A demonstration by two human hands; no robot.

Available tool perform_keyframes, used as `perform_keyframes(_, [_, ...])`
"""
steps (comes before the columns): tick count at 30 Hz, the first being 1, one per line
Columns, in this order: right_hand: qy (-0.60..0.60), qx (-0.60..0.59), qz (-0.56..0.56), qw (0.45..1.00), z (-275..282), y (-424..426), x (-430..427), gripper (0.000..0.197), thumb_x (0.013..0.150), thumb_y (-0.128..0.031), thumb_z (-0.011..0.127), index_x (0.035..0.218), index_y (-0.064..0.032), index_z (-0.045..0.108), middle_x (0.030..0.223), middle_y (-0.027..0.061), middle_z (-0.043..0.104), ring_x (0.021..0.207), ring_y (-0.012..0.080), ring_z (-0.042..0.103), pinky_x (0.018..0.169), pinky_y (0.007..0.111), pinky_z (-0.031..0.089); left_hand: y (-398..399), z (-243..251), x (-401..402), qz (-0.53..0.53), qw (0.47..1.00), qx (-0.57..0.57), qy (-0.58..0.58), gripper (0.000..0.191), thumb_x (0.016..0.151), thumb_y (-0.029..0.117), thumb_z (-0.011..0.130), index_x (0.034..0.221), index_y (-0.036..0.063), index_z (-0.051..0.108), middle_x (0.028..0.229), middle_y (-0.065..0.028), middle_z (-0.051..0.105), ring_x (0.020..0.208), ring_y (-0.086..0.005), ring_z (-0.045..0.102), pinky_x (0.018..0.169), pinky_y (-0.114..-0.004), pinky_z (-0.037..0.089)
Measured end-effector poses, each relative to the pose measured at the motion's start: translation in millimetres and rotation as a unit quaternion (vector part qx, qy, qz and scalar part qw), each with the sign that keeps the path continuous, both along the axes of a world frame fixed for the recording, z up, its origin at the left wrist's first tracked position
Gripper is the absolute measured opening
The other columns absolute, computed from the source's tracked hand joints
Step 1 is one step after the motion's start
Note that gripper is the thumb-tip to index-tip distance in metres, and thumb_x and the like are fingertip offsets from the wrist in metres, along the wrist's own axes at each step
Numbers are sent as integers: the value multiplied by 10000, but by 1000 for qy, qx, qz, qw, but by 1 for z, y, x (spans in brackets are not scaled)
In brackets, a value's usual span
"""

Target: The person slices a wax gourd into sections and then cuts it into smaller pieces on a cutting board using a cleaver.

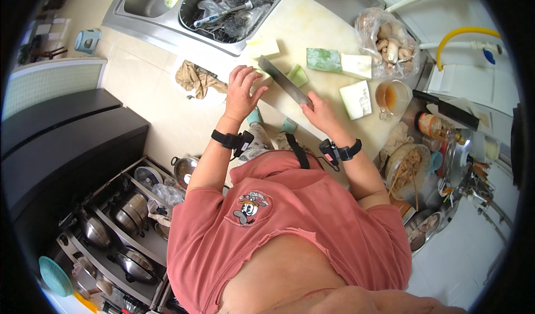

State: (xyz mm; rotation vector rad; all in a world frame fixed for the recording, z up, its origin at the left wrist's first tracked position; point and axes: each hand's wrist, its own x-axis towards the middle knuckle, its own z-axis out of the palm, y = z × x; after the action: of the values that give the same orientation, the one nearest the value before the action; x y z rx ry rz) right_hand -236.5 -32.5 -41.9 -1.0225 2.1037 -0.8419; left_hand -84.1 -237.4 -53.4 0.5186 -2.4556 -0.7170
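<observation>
My right hand (319, 111) grips the handle of a kitchen knife (286, 82) with a broad metal blade, which slants up and left over a white cutting board (301, 17). Just left of the blade, the fingers of my left hand (243, 92) rest on a pale piece of winter melon (263, 78). A green-edged strip (297, 75) lies right of the blade. Above my left hand is another pale chunk (263, 47). Farther right on the board lie a green-skinned piece (323, 60), a white piece touching it (356, 66) and a larger white piece (355, 100).
A steel sink (150, 0) with a wire basket stands beyond the board. On the right are a plastic bag of mushrooms (391, 44), a glass cup (392, 98), a black-handled knife (447, 110) and a bowl of minced food with chopsticks (407, 170). A pot rack (125, 226) stands lower left.
</observation>
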Motion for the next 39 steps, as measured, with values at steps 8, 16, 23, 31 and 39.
perform_keyframes(8, [80, 46, 3, 996, 26, 9, -15, 227, 891, -203, 613, 912, -15, 488, 690, 221, 622, 658, 446, 596, 563, 513, 454, 9, -3, -1, 33, 998, -55, 13, 264, 761, 180, 746, 985, 101, 632, 1085, -95, 593, 1078, -339, 505, 922, -425, 434])
perform_keyframes(16, [13, 1, 40, 999, 80, -10, -14, 233, 907, -197, 598, 903, -17, 450, 689, 224, 622, 677, 447, 603, 568, 513, 456, 7, -2, -16, 53, 997, -40, 50, 161, 772, 70, 684, 920, 99, 626, 916, -48, 609, 919, -311, 512, 825, -397, 430])
perform_keyframes(23, [48, 29, 80, 995, 95, -12, -11, 235, 912, -201, 589, 914, -14, 447, 708, 234, 625, 693, 454, 602, 593, 533, 454, 6, 1, -14, 32, 997, -32, 60, 157, 772, 44, 679, 914, 88, 630, 895, -66, 605, 915, -315, 513, 810, -400, 435])
perform_keyframes(31, [111, 59, 120, 985, 107, -19, -7, 232, 906, -193, 579, 929, 2, 455, 738, 257, 615, 740, 474, 591, 639, 548, 456, 0, 2, -10, 7, 998, -32, 50, 166, 777, 59, 680, 932, 91, 634, 897, -72, 600, 910, -316, 517, 800, -393, 447])
perform_keyframes(39, [139, 82, 121, 980, 98, -44, 7, 214, 900, -177, 566, 919, 20, 484, 768, 259, 624, 759, 457, 612, 662, 540, 481, -3, 2, -9, -17, 999, -3, 43, 169, 774, 59, 679, 934, 76, 630, 887, -84, 580, 881, -310, 517, 785, -398, 449])
